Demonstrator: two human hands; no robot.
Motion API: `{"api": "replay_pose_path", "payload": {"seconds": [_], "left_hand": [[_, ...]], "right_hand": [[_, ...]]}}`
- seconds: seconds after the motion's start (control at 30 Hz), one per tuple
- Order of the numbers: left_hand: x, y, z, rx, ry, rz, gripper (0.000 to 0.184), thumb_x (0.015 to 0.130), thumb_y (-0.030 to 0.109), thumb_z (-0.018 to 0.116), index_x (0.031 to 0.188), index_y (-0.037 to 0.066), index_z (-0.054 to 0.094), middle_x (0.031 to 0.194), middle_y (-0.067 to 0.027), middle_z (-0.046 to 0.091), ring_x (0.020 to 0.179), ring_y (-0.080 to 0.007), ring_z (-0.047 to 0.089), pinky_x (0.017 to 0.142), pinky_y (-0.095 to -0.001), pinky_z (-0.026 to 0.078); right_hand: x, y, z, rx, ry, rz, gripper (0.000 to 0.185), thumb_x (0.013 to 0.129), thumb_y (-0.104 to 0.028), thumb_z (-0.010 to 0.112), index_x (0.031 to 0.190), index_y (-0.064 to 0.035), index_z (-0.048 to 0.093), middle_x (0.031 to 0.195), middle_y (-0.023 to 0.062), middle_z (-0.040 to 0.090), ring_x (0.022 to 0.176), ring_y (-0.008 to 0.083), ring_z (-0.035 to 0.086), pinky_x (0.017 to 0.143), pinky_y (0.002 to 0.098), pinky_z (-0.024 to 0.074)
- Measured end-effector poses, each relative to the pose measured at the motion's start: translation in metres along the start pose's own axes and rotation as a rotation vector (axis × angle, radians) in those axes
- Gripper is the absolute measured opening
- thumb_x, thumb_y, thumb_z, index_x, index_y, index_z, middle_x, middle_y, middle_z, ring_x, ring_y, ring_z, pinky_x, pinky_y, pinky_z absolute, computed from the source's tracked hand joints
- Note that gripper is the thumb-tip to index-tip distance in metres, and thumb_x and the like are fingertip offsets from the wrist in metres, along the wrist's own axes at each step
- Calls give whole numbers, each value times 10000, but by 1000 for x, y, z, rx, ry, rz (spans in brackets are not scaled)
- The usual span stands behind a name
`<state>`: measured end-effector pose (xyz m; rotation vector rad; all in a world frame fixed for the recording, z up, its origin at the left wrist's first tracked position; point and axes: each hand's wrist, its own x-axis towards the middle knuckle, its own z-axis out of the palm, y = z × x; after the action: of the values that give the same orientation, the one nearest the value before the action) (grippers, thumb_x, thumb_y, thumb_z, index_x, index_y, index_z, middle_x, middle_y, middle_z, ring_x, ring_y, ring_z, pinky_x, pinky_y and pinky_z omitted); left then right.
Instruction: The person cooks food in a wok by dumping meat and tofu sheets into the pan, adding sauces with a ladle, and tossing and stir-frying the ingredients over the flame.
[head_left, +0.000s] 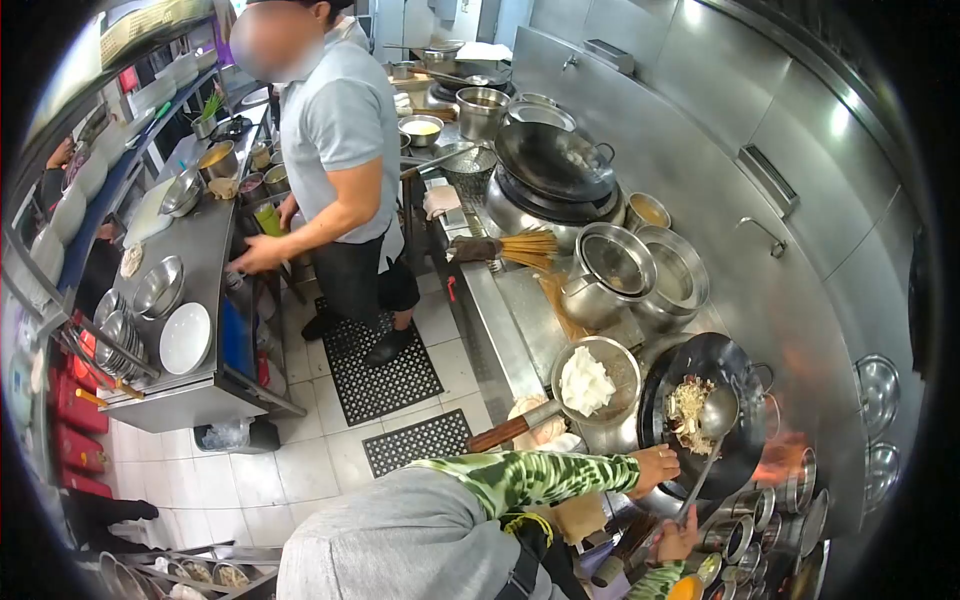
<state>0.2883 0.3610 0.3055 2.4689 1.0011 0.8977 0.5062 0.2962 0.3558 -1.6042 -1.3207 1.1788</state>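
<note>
The left arm reaches across to the near rim of the wok [748,452], nearly straight, palm down; the left hand [655,470] lies at that rim with its fingers bent, though whether they grip it cannot be told. The right hand [675,540], lower in the view and just outside the wok, is closed around the handle of the ladle [718,412]. The ladle slants into the wok, its bowl beside the shredded food [690,408] there. Next to the wok, a strainer [627,372] holds white food [587,384]. Small metal pots [755,505] stand near the wok on the right hand's side.
</note>
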Motion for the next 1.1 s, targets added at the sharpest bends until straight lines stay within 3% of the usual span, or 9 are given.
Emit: {"api": "replay_pose_path", "payload": {"seconds": [0.2, 0.33, 0.37, 0.4, 0.43, 0.57, 0.77, 0.87, 1.1], "left_hand": [[8, -18, 29, 179, 180, 65, 693, 552, 171, 698, 1210, 16, 546, 1243, -142, 532, 1219, -323, 454, 1073, -459, 324], [16, -16, 22, 83, 403, 138, 232, 567, 234, 696, 748, 90, 693, 883, -93, 678, 915, -283, 633, 799, -421, 490], [16, -3, 9, 208, 223, -9, 190, 601, 216, 680, 737, 83, 687, 881, -105, 677, 908, -297, 632, 800, -427, 487], [28, -31, 40, -45, -133, -169, 428, 653, 87, 625, 1077, 33, 619, 1075, -157, 610, 1047, -373, 545, 959, -452, 413], [9, 10, -9, -16, 115, -83, 414, 687, 104, 612, 1089, 6, 618, 1057, -180, 619, 1026, -378, 555, 940, -455, 427], [13, 11, -10, 91, 169, 18, 307, 783, 84, 602, 1081, 18, 633, 1005, -142, 619, 958, -333, 571, 890, -456, 429], [36, -12, 7, 136, 114, 139, 173, 874, 182, 571, 785, 53, 645, 727, -131, 598, 714, -294, 592, 678, -451, 456], [32, 14, -20, 68, -22, -2, 253, 891, 223, 548, 692, 76, 604, 604, -117, 566, 540, -291, 557, 599, -441, 458], [34, 57, -78, 124, 283, 320, 315, 813, 284, 676, 614, 89, 529, 582, -78, 489, 515, -263, 524, 494, -379, 422]], "right_hand": [[-21, -11, -8, 235, -85, 28, 732, 795, 6, 513, 1475, -87, 258, 606, 54, 514, 382, 125, 465, 347, 249, 402], [11, -5, -11, 199, -49, -29, 662, 810, 43, 485, 1442, -105, 354, 658, 26, 579, 424, 82, 475, 362, 214, 379], [20, -10, -9, -11, -4, -90, 680, 805, 54, 492, 1449, -112, 350, 657, 17, 582, 428, 81, 459, 376, 235, 362], [30, -5, -5, -108, 108, -139, 676, 808, 14, 508, 1452, -117, 352, 651, 9, 584, 426, 96, 450, 390, 257, 361], [22, -23, -3, -255, 140, -87, 667, 807, -34, 524, 1448, -125, 365, 678, 62, 618, 454, 119, 480, 427, 281, 404], [-15, -21, -17, -416, -40, -13, 647, 802, -121, 606, 1418, -138, 410, 728, 188, 619, 690, 218, 598, 691, 314, 475], [-114, -49, -51, -753, 10, -274, 624, 786, -57, 623, 1384, -108, 452, 812, 120, 630, 668, 132, 576, 665, 290, 475], [-157, -106, -99, -616, -153, -41, 603, 781, -14, 626, 1362, -36, 466, 851, 111, 643, 682, 106, 567, 606, 273, 466], [-150, -151, -143, -704, -318, -36, 605, 774, -77, 660, 1357, -120, 503, 685, 78, 609, 531, 128, 523, 520, 295, 413]]}}
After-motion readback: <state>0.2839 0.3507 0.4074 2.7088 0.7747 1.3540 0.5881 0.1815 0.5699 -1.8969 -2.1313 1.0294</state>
